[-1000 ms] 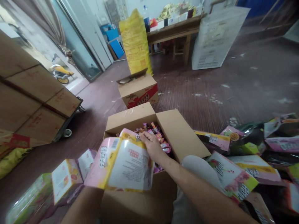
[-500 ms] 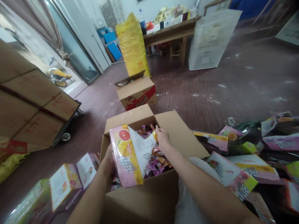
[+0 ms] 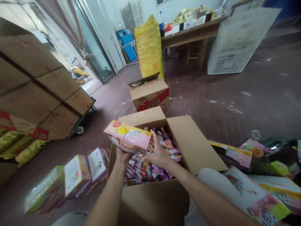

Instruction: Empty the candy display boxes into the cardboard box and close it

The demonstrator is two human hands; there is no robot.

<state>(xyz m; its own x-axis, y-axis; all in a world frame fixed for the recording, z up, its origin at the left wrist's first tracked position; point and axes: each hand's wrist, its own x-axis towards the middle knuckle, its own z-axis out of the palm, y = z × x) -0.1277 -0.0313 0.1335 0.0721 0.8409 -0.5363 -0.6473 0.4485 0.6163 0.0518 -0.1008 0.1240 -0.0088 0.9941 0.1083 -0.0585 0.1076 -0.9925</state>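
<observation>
Between my two hands is a pink and yellow fruit-printed package (image 3: 128,135), tilted, with clear wrap and sachets showing on its side. My left hand (image 3: 124,155) supports it from below, fingers partly hidden under it. At its right end, the fingers and thumb of my right hand (image 3: 158,153) grip it. Below lies an open cardboard carton (image 3: 150,197), its flaps spread, filled with many small pink, purple and orange sachets (image 3: 162,169).
Similar packages stand on the floor at left (image 3: 76,175) and lie piled at right (image 3: 254,191). Ahead are another carton (image 3: 150,94), a yellow sack (image 3: 149,47) and white crates (image 3: 235,47). A trolley of stacked boxes (image 3: 39,94) stands at left.
The package has turned from upright, with its white printed side showing, to lying lengthwise above the carton. My right hand now grips its end. The view has shifted left.
</observation>
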